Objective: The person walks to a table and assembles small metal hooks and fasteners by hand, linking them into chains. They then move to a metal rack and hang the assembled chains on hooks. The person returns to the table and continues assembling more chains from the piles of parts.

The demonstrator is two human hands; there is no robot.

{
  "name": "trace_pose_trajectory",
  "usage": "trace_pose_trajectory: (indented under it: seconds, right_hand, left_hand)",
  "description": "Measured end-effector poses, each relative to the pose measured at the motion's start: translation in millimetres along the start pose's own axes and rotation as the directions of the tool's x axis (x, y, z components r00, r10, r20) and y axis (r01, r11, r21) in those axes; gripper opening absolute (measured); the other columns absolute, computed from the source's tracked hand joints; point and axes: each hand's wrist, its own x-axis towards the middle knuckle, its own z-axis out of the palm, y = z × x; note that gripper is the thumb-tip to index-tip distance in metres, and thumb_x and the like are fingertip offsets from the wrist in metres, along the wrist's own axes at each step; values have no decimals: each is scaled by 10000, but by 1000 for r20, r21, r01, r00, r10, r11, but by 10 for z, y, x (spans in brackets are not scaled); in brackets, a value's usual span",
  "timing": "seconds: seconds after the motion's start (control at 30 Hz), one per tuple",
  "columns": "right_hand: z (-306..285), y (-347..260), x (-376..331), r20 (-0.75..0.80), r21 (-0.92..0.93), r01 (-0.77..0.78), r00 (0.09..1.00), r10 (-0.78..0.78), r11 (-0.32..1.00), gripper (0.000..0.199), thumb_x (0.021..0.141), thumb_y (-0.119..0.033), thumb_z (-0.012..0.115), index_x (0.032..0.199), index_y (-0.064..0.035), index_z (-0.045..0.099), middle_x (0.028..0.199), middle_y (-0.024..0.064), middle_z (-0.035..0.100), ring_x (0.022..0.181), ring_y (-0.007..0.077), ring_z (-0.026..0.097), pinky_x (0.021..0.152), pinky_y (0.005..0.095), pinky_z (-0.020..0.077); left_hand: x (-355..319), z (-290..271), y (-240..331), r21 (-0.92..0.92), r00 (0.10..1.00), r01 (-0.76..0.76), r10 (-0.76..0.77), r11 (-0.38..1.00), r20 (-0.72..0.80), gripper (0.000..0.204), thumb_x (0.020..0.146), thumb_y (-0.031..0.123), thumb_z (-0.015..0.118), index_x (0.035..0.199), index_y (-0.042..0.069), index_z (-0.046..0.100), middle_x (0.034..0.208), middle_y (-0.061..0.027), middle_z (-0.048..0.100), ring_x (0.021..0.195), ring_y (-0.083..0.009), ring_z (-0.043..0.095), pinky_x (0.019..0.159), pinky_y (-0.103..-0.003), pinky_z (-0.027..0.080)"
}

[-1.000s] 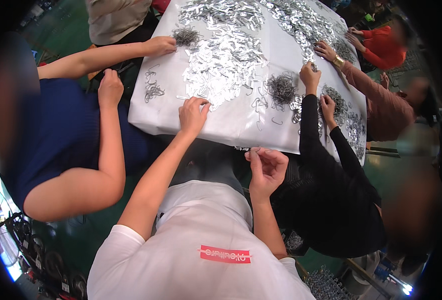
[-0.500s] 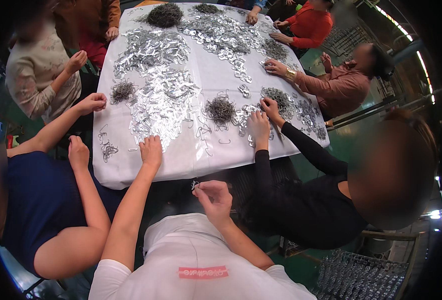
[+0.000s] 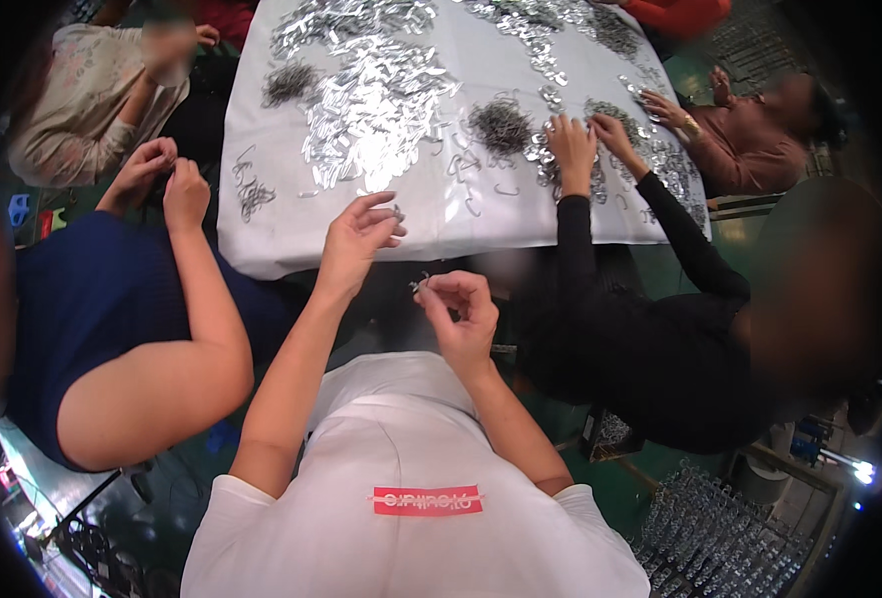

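Just past the near edge of the table, my left hand [image 3: 359, 239] holds a small shiny metal piece [image 3: 398, 212] at its fingertips. Closer to me, off the table's edge, my right hand [image 3: 466, 311] pinches a small bent wire hook [image 3: 421, 283] between thumb and forefinger; a bit of metal seems to hang with it, too small to make out. Beyond my left hand spreads a bright heap of flat metal pieces [image 3: 371, 120]. To its right sits a dark tangle of wire hooks [image 3: 501, 127], with several loose hooks [image 3: 464, 164] beside it.
A white-covered table [image 3: 292, 234] stands ahead. On my left a person in dark blue [image 3: 122, 329] works with both hands raised; on my right one in black sleeves [image 3: 576, 239] reaches over the table. Racks of hanging metal parts [image 3: 720, 528] stand at lower right.
My left hand has drawn back from the heap toward my right hand, now with a small metal piece. My right hand keeps its pinch. The view has tilted down toward me.
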Motion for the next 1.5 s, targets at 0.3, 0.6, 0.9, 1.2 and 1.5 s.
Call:
trace_pose_trajectory:
  seconds: [0.3, 0.6, 0.9, 1.2, 1.5]
  right_hand:
    - [158, 53, 22, 27, -45, 37, 999, -36, 998, 178, 829, 69, 647, 970, 15, 553, 880, 92, 656, 763, 147, 687, 676, 247, 560]
    - [185, 66, 54, 47, -162, 146, 989, -140, 976, 162, 833, 54, 650, 962, 14, 561, 874, 96, 668, 720, 136, 683, 651, 246, 559]
    - [-124, 279, 346, 191, -354, 310, 948, -256, 882, 299, 749, 45, 715, 1010, -26, 586, 888, 118, 638, 655, 179, 633, 511, 259, 492]
    - [-597, 1358, 2112, 57, -807, -26, 991, 123, 590, 167, 835, -202, 639, 890, -47, 663, 916, 131, 642, 806, 301, 633, 706, 405, 488]
    - [-291, 1636, 2697, 165, -892, -59, 881, 443, 449, 280, 809, -267, 666, 939, -19, 676, 879, 116, 641, 823, 258, 640, 743, 387, 496]
  left_hand:
    - [-519, 101, 248, -20, 1000, -5, 5, 1000, 4, 206, 891, 29, 607, 1091, -18, 619, 955, -74, 662, 826, -119, 646, 758, -249, 536]
    - [-698, 206, 258, 247, 989, -124, 140, 961, -48, 191, 878, 9, 626, 1067, -22, 625, 954, -75, 676, 900, -114, 640, 801, -241, 511]
    - [-568, 197, -13, 465, 886, -395, 463, 792, -35, 181, 811, -31, 670, 980, 34, 680, 913, -73, 679, 762, -115, 645, 672, -239, 503]
    - [-496, 170, -140, 476, 913, -337, 405, 812, -44, 203, 810, -87, 651, 978, 26, 663, 919, -74, 643, 749, -110, 610, 639, -225, 487]
    - [-466, 177, -151, 522, 863, -379, 495, 764, -97, 244, 778, -80, 670, 986, 46, 675, 893, -81, 659, 805, -190, 638, 721, -277, 516]
